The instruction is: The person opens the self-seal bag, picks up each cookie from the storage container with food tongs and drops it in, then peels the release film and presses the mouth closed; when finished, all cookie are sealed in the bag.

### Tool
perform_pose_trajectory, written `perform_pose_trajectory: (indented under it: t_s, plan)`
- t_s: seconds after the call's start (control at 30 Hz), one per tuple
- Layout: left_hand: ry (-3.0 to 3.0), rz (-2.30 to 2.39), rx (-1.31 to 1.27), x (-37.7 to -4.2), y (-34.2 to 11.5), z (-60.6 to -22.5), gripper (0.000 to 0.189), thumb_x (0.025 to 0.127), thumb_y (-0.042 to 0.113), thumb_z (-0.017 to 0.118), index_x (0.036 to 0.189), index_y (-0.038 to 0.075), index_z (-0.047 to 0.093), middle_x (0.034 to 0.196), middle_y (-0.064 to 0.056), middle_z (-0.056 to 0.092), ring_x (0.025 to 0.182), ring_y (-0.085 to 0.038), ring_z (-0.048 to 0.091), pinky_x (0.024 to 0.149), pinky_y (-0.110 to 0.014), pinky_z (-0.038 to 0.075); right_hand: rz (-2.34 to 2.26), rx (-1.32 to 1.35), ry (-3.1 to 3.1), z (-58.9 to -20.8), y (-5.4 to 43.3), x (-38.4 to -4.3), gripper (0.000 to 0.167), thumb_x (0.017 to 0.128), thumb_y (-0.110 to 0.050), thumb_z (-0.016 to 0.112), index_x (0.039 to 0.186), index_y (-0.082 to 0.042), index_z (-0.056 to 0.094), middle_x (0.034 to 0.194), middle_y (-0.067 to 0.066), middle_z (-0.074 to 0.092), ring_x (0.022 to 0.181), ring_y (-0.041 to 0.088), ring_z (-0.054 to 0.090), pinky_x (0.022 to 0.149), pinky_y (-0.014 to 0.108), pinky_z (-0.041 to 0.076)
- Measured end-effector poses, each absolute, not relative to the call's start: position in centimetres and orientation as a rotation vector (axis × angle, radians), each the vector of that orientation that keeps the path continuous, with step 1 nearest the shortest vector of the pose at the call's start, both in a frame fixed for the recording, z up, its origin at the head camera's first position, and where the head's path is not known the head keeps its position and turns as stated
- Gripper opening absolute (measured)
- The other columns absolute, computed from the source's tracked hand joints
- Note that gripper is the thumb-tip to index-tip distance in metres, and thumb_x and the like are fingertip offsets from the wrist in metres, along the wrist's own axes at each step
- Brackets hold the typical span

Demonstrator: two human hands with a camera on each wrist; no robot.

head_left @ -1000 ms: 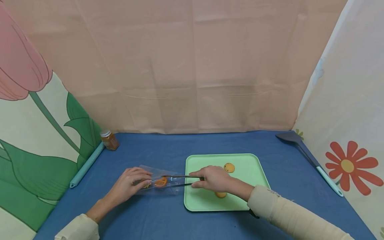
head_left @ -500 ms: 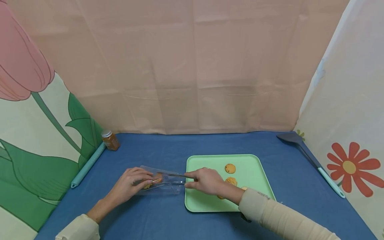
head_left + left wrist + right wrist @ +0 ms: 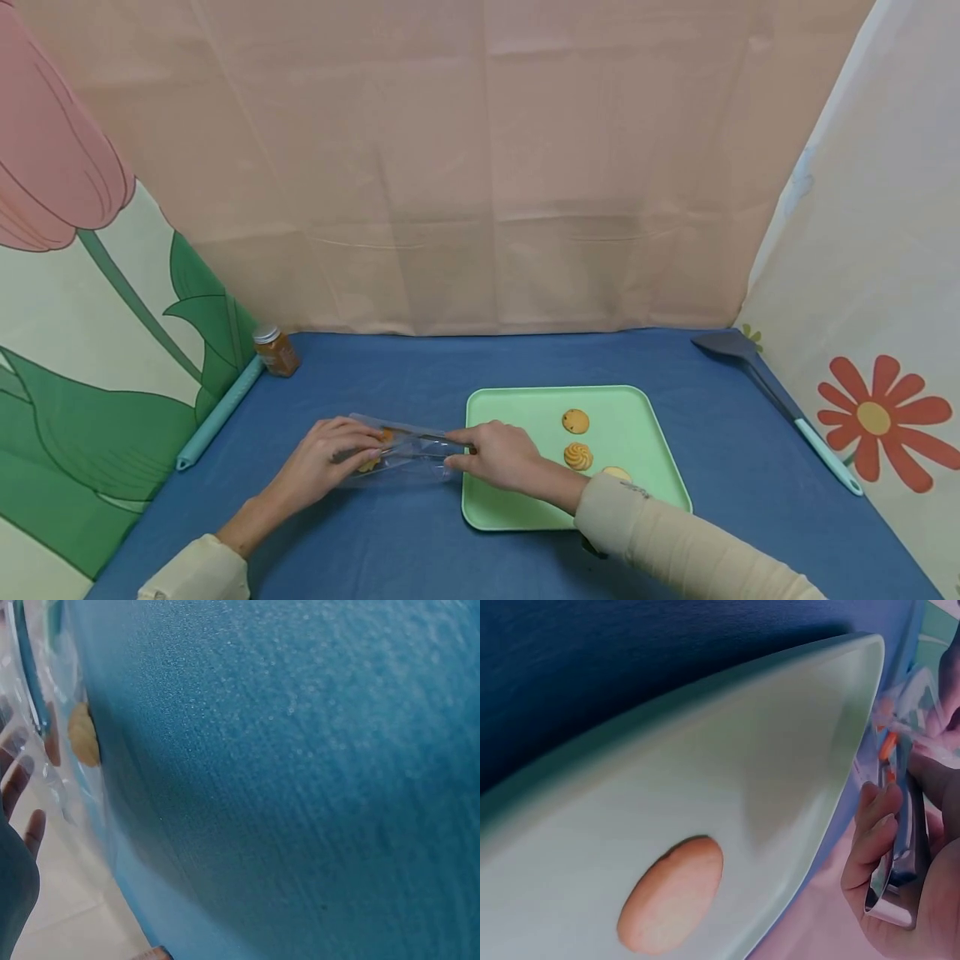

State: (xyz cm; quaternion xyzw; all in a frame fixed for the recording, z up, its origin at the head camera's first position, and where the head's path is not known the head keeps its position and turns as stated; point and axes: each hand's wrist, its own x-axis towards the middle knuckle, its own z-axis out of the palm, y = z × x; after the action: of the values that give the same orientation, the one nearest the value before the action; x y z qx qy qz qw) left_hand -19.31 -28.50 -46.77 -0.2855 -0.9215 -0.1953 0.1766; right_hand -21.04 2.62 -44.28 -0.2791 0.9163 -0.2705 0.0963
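Observation:
A clear plastic bag [image 3: 429, 473] is held at its left end by my left hand [image 3: 330, 454]. My right hand [image 3: 501, 457] grips metal tongs [image 3: 911, 840], whose tips reach inside the bag close to the left fingers. Between the tong tips, an orange ring-shaped piece [image 3: 889, 746] shows partly through the plastic. A pale yellow cookie [image 3: 83, 735] lies in the bag near the left hand. Under my right forearm is a light green tray [image 3: 525, 512], bearing a round cookie [image 3: 575, 421], a swirled cookie [image 3: 578, 455] and a partly hidden pale cookie [image 3: 617, 472].
On the blue tablecloth [image 3: 390, 367], a jar with a silver lid [image 3: 277, 352] stands at the back left beside a light blue roll [image 3: 221, 414]. A dark spatula with a pale blue handle [image 3: 772, 400] lies along the right side. A beige cloth [image 3: 480, 208] hangs behind.
My right hand has moved left, pushing the tongs and the orange piece deeper into the bag. The swirled cookie has come into view on the tray. My left hand has kept its place.

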Motion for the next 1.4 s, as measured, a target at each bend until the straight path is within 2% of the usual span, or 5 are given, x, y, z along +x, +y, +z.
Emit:
perform_pose_trajectory:
  t_s: [0.33,0.9,1.17,1.27,1.4]
  plan:
    - [-2.595,-0.545,-0.82,-19.3,-28.4,-46.8,0.018,0.085,0.023,0.08,0.101,0.032,0.079,0.112,0.011,0.074,0.106,-0.009,0.062,0.089,-0.045,0.046,-0.754,-0.825,2.732,-44.5,2.1,-21.1,0.044,0.096,-0.044,0.066,0.137,-0.028,0.064,0.048,-0.01,0.05,0.04,0.005,0.037,0.039,0.023,0.023]
    - [-2.59,-0.552,-0.825,-19.3,-28.5,-46.7,0.018,0.084,0.022,0.081,0.101,0.028,0.08,0.111,0.009,0.074,0.106,-0.01,0.063,0.089,-0.045,0.046,-0.758,-0.815,2.735,-44.5,1.4,-21.2,0.046,0.095,-0.044,0.067,0.137,-0.027,0.063,0.043,-0.008,0.044,0.037,0.006,0.031,0.038,0.023,0.021]
    - [-2.591,-0.555,-0.829,-19.4,-28.6,-46.7,0.018,0.085,0.021,0.08,0.102,0.026,0.08,0.111,0.011,0.074,0.106,-0.01,0.062,0.088,-0.045,0.046,-0.75,-0.812,2.735,-44.1,2.2,-21.2,0.047,0.094,-0.045,0.068,0.137,-0.028,0.063,0.052,-0.007,0.055,0.041,0.005,0.039,0.04,0.024,0.025]
    - [-2.593,-0.552,-0.823,-19.4,-28.6,-46.6,0.018,0.085,0.021,0.08,0.102,0.026,0.08,0.111,0.011,0.074,0.107,-0.011,0.063,0.09,-0.046,0.046,-0.753,-0.797,2.728,-44.1,2.7,-21.1,0.047,0.093,-0.046,0.068,0.137,-0.03,0.063,0.062,-0.007,0.065,0.044,0.004,0.043,0.04,0.024,0.027]
    - [-2.601,-0.561,-0.818,-19.4,-28.5,-46.6,0.019,0.086,0.021,0.079,0.103,0.027,0.08,0.111,0.011,0.074,0.108,-0.013,0.063,0.092,-0.048,0.046,-0.773,-0.778,2.717,-44.2,3.9,-20.8,0.048,0.092,-0.047,0.069,0.137,-0.031,0.063,0.062,-0.009,0.064,0.048,0.002,0.045,0.043,0.024,0.03]
